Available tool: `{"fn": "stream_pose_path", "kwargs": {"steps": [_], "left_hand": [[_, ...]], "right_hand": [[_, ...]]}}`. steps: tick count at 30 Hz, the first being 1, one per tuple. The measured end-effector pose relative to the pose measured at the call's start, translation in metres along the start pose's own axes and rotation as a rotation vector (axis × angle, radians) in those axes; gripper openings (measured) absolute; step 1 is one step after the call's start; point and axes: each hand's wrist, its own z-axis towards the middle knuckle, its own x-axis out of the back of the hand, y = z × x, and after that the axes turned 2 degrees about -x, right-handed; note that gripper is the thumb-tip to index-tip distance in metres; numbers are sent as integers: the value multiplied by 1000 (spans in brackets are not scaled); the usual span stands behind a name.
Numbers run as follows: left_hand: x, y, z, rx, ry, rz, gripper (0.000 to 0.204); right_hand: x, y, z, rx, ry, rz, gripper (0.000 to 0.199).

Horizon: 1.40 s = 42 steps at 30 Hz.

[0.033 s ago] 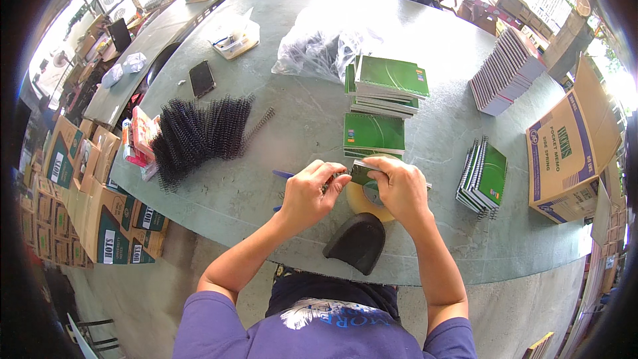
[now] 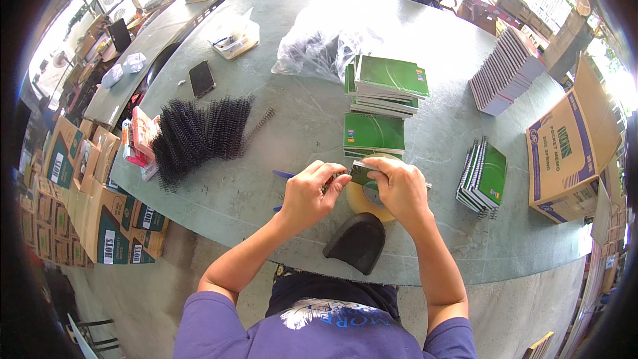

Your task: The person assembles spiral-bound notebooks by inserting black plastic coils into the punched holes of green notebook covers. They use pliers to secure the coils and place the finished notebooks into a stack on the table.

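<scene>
At the near middle of the table (image 2: 438, 252), the left hand (image 2: 309, 189) pinches a dark wire coil (image 2: 337, 177) between thumb and fingers, right at the left end of a small green notebook (image 2: 359, 174). The right hand (image 2: 400, 186) clasps that notebook from the right, thumb on the near side, fingers over its far edge, so it lies between the two grips. Whether the coil is threaded into it is too small to tell. A tape roll (image 2: 377, 211) sits just below the right hand; a black curved pad (image 2: 357, 242) lies nearer.
</scene>
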Motion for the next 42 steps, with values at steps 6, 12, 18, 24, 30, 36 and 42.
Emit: {"fn": "stream_pose_path", "kwargs": {"steps": [6,12,18,24,30,36,42], "left_hand": [[1,5,-1,-20,25,3,15],[13,14,2,236,-143,-236,18],[7,1,2,155,-37,-82,17],[5,-6,13,-168,91,196,16],[31,-12,23,-107,-153,92,22],[34,-23,27,-177,-263,202,16],[30,-18,35,-166,-313,133,13]], "right_hand": [[3,-6,-1,24,-2,-8,24],[1,-4,0,23,24,-39,25],[2,-6,-1,31,-16,0,26],[-2,-6,-2,151,10,-103,22],[-18,-8,-3,226,170,-180,17],[-18,-6,2,149,153,48,15],[-14,-10,6,239,107,169,21]]}}
